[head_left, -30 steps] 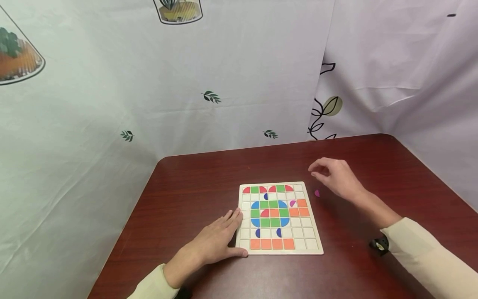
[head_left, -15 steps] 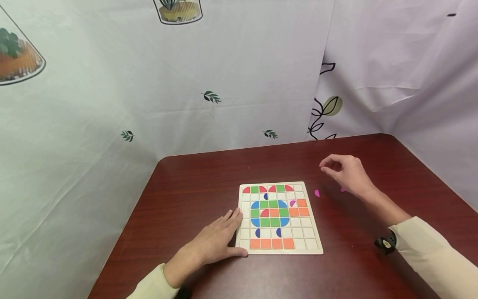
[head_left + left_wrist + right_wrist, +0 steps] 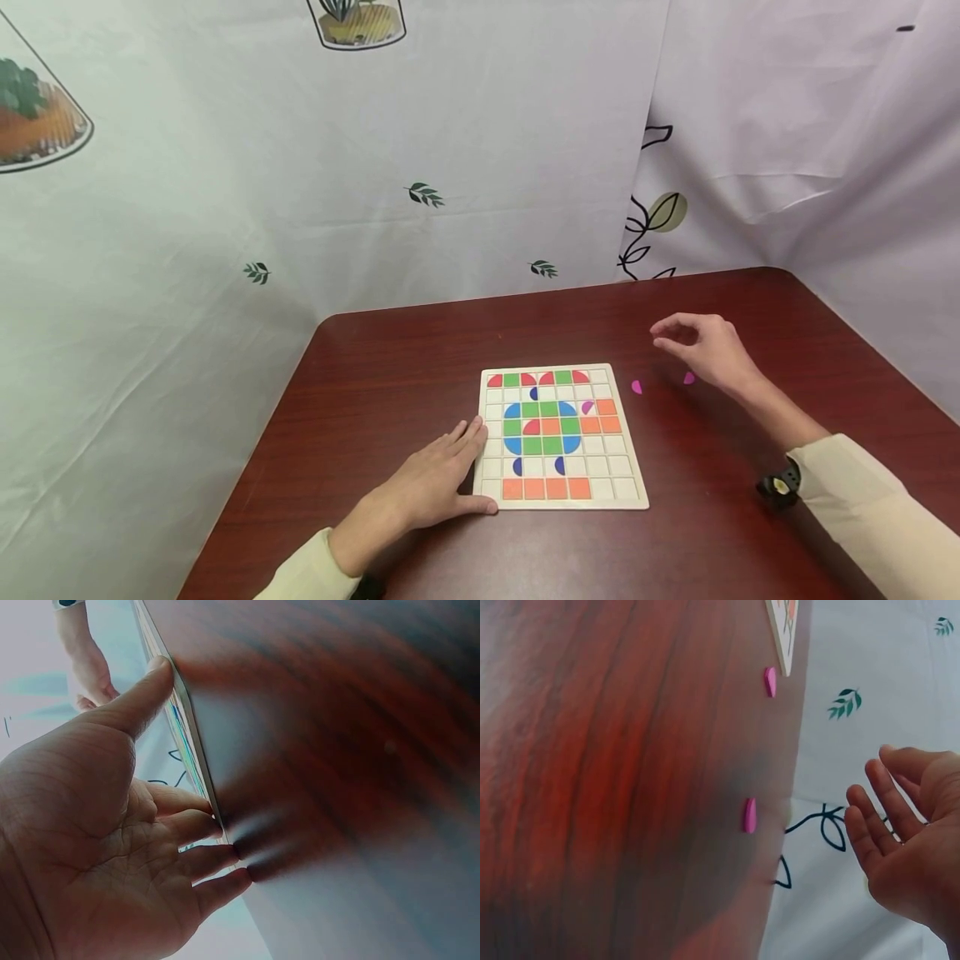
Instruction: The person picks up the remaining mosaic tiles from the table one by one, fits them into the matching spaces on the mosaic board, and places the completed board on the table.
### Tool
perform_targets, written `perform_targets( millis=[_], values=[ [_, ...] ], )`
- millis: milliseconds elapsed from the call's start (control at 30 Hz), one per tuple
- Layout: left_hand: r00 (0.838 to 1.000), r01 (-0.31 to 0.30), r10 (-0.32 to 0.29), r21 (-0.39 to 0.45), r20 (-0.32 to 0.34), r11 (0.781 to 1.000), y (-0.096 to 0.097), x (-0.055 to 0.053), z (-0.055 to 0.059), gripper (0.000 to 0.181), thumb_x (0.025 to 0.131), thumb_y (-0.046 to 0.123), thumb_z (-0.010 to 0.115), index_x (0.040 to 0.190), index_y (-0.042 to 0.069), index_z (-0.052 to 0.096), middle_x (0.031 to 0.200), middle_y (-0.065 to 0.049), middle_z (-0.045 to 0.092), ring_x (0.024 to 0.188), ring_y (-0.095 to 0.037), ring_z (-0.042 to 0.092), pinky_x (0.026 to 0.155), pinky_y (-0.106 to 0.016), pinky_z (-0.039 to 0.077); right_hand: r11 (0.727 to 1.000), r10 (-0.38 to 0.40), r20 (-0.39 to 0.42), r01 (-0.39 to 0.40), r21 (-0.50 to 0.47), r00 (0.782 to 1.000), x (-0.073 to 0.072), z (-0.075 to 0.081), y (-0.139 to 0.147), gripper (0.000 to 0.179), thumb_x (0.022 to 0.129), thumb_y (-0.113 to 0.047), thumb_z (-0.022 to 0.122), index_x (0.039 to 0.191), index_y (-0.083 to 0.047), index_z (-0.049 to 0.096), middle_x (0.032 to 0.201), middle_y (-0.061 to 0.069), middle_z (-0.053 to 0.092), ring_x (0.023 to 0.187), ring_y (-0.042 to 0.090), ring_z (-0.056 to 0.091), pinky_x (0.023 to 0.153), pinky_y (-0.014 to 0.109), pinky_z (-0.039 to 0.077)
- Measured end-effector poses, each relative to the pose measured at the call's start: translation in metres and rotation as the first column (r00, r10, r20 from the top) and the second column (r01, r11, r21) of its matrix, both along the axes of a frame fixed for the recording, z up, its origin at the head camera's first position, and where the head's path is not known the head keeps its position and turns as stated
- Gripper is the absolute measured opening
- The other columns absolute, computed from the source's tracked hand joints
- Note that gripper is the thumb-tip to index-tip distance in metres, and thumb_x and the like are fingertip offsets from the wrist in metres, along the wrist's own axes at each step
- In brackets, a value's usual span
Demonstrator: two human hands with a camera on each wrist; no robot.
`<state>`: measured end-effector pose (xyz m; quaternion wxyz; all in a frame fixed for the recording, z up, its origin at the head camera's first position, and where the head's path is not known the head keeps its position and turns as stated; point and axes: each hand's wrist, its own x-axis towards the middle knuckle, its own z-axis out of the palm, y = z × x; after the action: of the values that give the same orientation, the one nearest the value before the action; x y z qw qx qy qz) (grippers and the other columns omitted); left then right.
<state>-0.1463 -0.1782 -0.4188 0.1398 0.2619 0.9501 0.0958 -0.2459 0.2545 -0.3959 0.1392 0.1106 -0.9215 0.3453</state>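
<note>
A cream grid board (image 3: 607, 467) lies on the table with flat coloured pieces in its cells: orange and green squares, blue and red quarter-rounds, and small dark blue and magenta half-rounds. My left hand (image 3: 435, 483) rests along the board's left side, fingertips at its edge and thumb at the near corner; the left wrist view shows the straight fingers touching the edge. To the right of the board, my right hand (image 3: 708, 350) is raised over the table with loosely bent fingers and nothing visible in them. Two magenta half-round pieces, one nearer the board (image 3: 637, 387) and another (image 3: 688, 378), lie below it.
The dark red wooden table (image 3: 390, 375) reaches back to a white patterned cloth (image 3: 480, 233), which hangs behind it and along both sides. A black watch (image 3: 780, 486) sits on the right wrist.
My right hand has moved right, away from the board, and the second magenta half-round it covered is now in sight. The left hand and the board stay where they were.
</note>
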Motion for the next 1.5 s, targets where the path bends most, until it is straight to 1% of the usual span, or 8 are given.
perform_targets(
  millis=[133, 233, 333, 433, 533, 767, 1200, 1500],
  values=[
    [1.0, 0.002, -0.002, 0.002, -0.003, 1.0, -0.001, -0.001, 0.0, 0.109, 0.089, 0.069, 0.073, 0.168, 0.006, 0.03, 0.175, -0.009, 0.025, 0.16, -0.032, 0.026, 0.122, -0.055, 0.035, 0.997, 0.068, 0.096, -0.065, -0.031, 0.993, -0.002, -0.006, 0.003, 0.022, 0.095, -0.01, 0.081, 0.117, -0.004, 0.078, 0.111, 0.017, 0.076, 0.077, 0.027, 0.066, 0.061, 0.03, 0.056],
    [1.0, 0.004, -0.004, 0.002, -0.004, 1.0, -0.001, -0.001, -0.001, 0.109, 0.09, 0.068, 0.073, 0.168, 0.006, 0.029, 0.175, -0.009, 0.024, 0.16, -0.032, 0.026, 0.123, -0.054, 0.035, 0.993, 0.11, 0.155, -0.104, -0.046, 0.982, -0.004, -0.011, 0.004, 0.024, 0.096, -0.009, 0.081, 0.118, -0.003, 0.077, 0.115, 0.019, 0.074, 0.079, 0.029, 0.066, 0.057, 0.034, 0.059],
    [1.0, 0.005, -0.004, 0.003, -0.004, 1.0, -0.001, -0.001, -0.001, 0.109, 0.09, 0.068, 0.073, 0.168, 0.006, 0.029, 0.175, -0.009, 0.024, 0.16, -0.032, 0.026, 0.123, -0.054, 0.035, 0.991, 0.131, 0.179, -0.131, -0.016, 0.975, -0.006, -0.016, 0.004, 0.025, 0.095, -0.011, 0.082, 0.119, -0.005, 0.079, 0.117, 0.018, 0.075, 0.097, 0.032, 0.065, 0.074, 0.041, 0.06],
    [1.0, 0.006, -0.006, 0.002, -0.007, 1.0, -0.001, -0.001, -0.001, 0.109, 0.09, 0.068, 0.073, 0.168, 0.006, 0.029, 0.175, -0.009, 0.024, 0.16, -0.032, 0.025, 0.123, -0.054, 0.034, 0.985, 0.169, 0.198, -0.173, 0.005, 0.966, -0.007, -0.02, 0.002, 0.028, 0.093, -0.011, 0.083, 0.12, -0.004, 0.079, 0.119, 0.018, 0.075, 0.111, 0.038, 0.064, 0.094, 0.056, 0.055],
    [1.0, 0.007, -0.007, 0.001, -0.009, 1.0, -0.001, -0.001, -0.001, 0.109, 0.09, 0.069, 0.073, 0.168, 0.006, 0.029, 0.175, -0.009, 0.024, 0.16, -0.032, 0.026, 0.123, -0.054, 0.035, 0.976, 0.212, 0.216, -0.219, 0.005, 0.953, -0.007, -0.023, 0.001, 0.031, 0.092, -0.011, 0.084, 0.121, -0.003, 0.078, 0.12, 0.018, 0.075, 0.117, 0.041, 0.063, 0.103, 0.063, 0.049],
    [1.0, 0.008, -0.008, -0.001, -0.009, 1.0, 0.0, -0.001, -0.001, 0.109, 0.089, 0.068, 0.074, 0.168, 0.007, 0.029, 0.175, -0.009, 0.025, 0.16, -0.032, 0.026, 0.122, -0.054, 0.036, 0.965, 0.258, 0.264, -0.263, -0.016, 0.929, -0.006, -0.027, 0.0, 0.033, 0.091, -0.01, 0.086, 0.122, -0.004, 0.078, 0.123, 0.017, 0.074, 0.116, 0.039, 0.065, 0.102, 0.06, 0.052],
    [1.0, 0.007, -0.008, -0.005, -0.008, 1.0, 0.0, -0.001, -0.001, 0.109, 0.089, 0.068, 0.074, 0.168, 0.006, 0.03, 0.175, -0.009, 0.025, 0.16, -0.032, 0.026, 0.122, -0.054, 0.036, 0.952, 0.288, 0.256, -0.304, 0.025, 0.923, -0.006, -0.031, -0.002, 0.033, 0.088, -0.009, 0.088, 0.121, -0.008, 0.08, 0.122, 0.014, 0.075, 0.118, 0.039, 0.064, 0.103, 0.064, 0.05],
    [1.0, 0.01, -0.01, -0.009, -0.011, 1.0, 0.0, -0.001, -0.001, 0.11, 0.089, 0.069, 0.073, 0.168, 0.007, 0.029, 0.175, -0.009, 0.025, 0.16, -0.032, 0.026, 0.121, -0.055, 0.037, 0.937, 0.324, 0.215, -0.344, 0.061, 0.921, -0.005, -0.034, -0.006, 0.033, 0.088, -0.003, 0.086, 0.12, -0.011, 0.081, 0.121, 0.011, 0.076, 0.115, 0.036, 0.064, 0.101, 0.061, 0.051]
  ],
)
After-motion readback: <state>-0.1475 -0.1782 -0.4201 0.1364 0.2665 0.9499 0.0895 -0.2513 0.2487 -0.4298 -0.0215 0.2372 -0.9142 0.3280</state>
